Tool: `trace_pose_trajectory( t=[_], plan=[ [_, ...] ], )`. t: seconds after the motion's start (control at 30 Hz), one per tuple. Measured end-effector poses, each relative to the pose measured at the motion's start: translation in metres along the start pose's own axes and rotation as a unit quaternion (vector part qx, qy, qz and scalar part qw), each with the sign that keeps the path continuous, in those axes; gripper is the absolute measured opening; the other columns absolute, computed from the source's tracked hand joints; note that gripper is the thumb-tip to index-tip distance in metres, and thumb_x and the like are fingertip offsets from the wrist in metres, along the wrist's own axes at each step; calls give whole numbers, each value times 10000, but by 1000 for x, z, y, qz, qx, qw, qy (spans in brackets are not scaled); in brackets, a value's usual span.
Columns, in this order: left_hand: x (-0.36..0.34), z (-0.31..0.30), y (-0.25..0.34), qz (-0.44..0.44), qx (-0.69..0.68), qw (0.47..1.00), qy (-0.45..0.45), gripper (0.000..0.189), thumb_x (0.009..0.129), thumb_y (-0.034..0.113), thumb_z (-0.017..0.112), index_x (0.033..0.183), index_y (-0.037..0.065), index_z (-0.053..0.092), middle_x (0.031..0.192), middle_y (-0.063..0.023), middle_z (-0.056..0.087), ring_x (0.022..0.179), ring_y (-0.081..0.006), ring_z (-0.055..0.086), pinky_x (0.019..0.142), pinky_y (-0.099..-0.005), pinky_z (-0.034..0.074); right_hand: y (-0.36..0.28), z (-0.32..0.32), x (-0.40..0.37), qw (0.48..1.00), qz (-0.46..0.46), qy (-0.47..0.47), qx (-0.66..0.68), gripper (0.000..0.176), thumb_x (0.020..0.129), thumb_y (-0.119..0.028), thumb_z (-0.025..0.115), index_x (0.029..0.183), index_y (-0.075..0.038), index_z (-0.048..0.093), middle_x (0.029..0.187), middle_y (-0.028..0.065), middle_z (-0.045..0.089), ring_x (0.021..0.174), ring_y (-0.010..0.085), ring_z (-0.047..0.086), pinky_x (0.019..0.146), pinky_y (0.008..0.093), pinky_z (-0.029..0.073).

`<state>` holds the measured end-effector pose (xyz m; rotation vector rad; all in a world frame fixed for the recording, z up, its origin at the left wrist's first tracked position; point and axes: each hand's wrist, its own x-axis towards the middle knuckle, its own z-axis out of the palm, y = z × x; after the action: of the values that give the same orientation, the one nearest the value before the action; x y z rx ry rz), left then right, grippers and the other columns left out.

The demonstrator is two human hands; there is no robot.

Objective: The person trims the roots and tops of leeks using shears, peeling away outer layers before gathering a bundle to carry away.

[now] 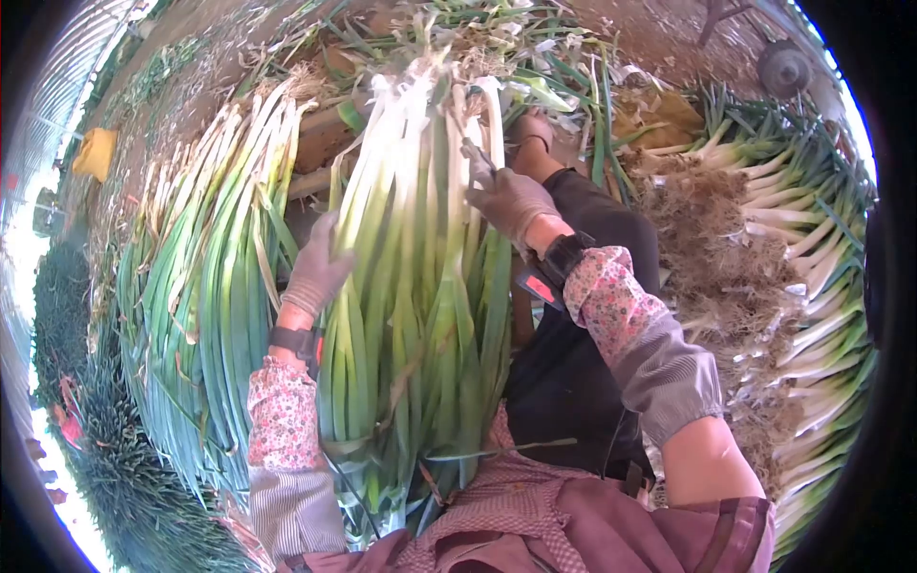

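Observation:
A thick bundle of green onions (420, 286) lies along my lap, white stalks pointing away from me and green leaves toward my body. My left hand (315, 267), in a grey glove, rests flat against the bundle's left side. My right hand (511, 201), also gloved, is closed on a small tool or stalk at the bundle's upper right side; what it grips is too small to tell for sure. Both forearms wear floral sleeve covers and dark wristbands.
A second long pile of green onions (205, 277) lies to my left. More onions with white stalks and tangled roots (793, 248) are heaped on the right. Dry trimmings and soil (707, 277) lie between. A yellow object (95, 153) sits far left.

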<state>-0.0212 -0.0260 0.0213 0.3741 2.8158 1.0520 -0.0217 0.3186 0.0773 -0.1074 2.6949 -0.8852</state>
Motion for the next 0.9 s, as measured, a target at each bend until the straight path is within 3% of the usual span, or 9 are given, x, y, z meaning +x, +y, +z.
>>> trace_pose_trajectory(
  t=[0.07,0.23,0.27,0.33,0.4,0.47,0.57,0.73,0.9],
  plan=[
    [-2,2,0,4,1,1000,3,647,857,242,629,1427,59,386,1290,-275,578,1176,-433,582,1002,-424,461,11,20,13,996,89,0,-6,578,873,-478,596,1087,55,657,992,294,675,992,420,660,868,463,502],
    [-2,1,39,-30,49,997,-52,647,912,313,600,1448,35,367,1274,-303,584,1150,-448,592,997,-452,464,0,15,8,996,57,43,55,602,857,-531,619,1072,31,642,893,256,672,875,397,670,791,439,502],
    [-4,3,31,-11,78,996,-43,657,914,329,595,1455,36,364,1241,-310,602,1122,-453,607,982,-464,472,14,27,19,986,-97,87,-100,447,846,-401,633,1077,-18,650,932,217,666,884,355,659,771,420,507],
    [-5,-3,38,-67,95,990,-83,684,911,396,596,1457,42,384,1166,-312,636,1060,-463,630,940,-490,486,45,49,43,821,-391,182,-373,265,824,-139,660,1088,-115,665,1009,139,653,902,271,637,733,382,519],
    [-20,-25,28,-73,134,988,-9,693,885,483,615,1397,41,462,1052,-280,677,957,-455,658,898,-492,501,22,46,35,888,-250,108,-370,377,757,-37,637,1106,-178,659,1064,75,621,914,236,606,717,362,525],
    [-44,-71,11,-116,187,971,94,687,864,515,638,1355,53,509,1089,-251,677,990,-426,657,896,-496,501,2,56,14,852,-330,137,-383,336,776,-77,647,1093,-187,660,1042,83,597,904,259,602,681,348,535],
    [-75,-106,8,-296,428,852,54,909,775,589,722,1473,112,388,1373,-208,552,1217,-367,572,997,-474,474,-17,69,-8,932,-284,36,-222,236,944,-218,538,1120,-81,614,988,205,665,823,352,662,704,443,539],
    [-120,-73,-44,-292,554,765,151,1160,643,531,857,1549,146,243,1421,-116,493,1288,-311,509,979,-517,475,-97,54,-38,977,-165,-108,-87,500,964,-444,508,1118,25,585,985,284,677,921,446,665,829,495,508],
    [-111,-86,-39,-351,459,811,90,985,726,232,806,1520,47,252,1241,-233,567,1138,-312,600,864,-427,544,-114,58,-31,985,-106,-127,-46,517,950,-451,540,1100,42,585,973,280,679,918,442,668,839,480,514]
  ],
)
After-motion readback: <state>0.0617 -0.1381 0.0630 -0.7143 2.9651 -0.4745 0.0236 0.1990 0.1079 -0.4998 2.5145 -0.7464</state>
